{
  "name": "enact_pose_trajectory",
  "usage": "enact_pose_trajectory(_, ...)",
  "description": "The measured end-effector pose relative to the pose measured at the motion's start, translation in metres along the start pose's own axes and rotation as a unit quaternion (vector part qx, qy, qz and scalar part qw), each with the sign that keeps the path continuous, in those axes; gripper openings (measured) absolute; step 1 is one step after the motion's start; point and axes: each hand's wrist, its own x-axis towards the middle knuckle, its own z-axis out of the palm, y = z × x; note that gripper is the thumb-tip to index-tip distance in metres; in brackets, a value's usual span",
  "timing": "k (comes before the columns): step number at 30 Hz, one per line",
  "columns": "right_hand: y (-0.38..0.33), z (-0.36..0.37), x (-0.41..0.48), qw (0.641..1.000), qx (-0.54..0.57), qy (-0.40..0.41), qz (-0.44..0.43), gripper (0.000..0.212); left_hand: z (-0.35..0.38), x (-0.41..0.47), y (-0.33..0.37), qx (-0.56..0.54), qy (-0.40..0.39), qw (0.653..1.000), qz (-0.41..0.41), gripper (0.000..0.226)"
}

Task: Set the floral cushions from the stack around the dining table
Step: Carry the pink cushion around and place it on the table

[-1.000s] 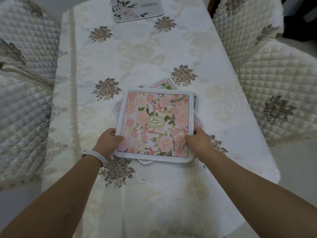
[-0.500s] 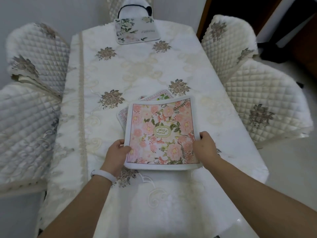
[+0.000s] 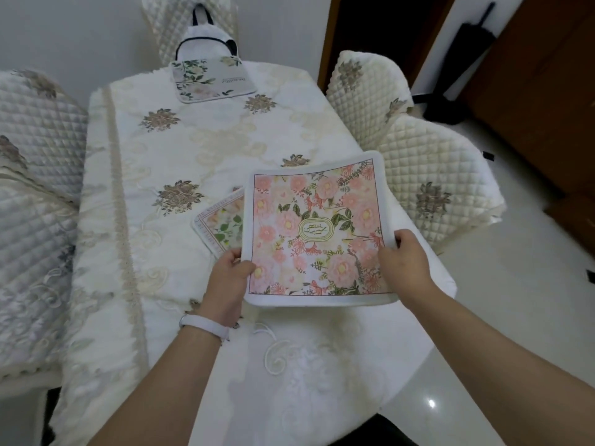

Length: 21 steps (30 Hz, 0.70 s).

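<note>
A flat square cushion with pink flowers and a white border (image 3: 317,230) is held up above the dining table (image 3: 180,149). My left hand (image 3: 227,278) grips its near left corner and my right hand (image 3: 404,262) grips its right edge. It hangs over the table's right side, tilted toward the right chairs. Under it the stack (image 3: 219,222) lies on the cloth, its top cushion showing green leaves and pale flowers, mostly hidden. Another floral cushion, grey with green leaves (image 3: 211,79), lies at the table's far end.
Quilted cream chairs stand on the right (image 3: 428,175) and the left (image 3: 35,175), and one at the far end (image 3: 190,24) carries a white bag with black straps (image 3: 206,38). A brown cabinet (image 3: 541,91) and shiny floor (image 3: 515,317) lie to the right.
Both hands have lifted the pink cushion off the stack and carried it to the right. The cushion beneath has come into view. My view has pulled back and up.
</note>
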Motion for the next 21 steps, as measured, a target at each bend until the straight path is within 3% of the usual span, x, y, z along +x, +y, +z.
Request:
enact_pose_trajectory(10, 0.031, -0.068, -0.019, 0.996, 0.079, 0.020, -0.035, 0.013, 0.045, -0.045, 0.012, 0.096, 0.009, 0.994, 0.056, 0.016)
enact_pose_trajectory(21, 0.158, -0.236, -0.002, 0.991, 0.110, 0.070, -0.030, 0.013, 0.244, -0.126, -0.040, 0.119, -0.039, 0.991, 0.051, 0.011)
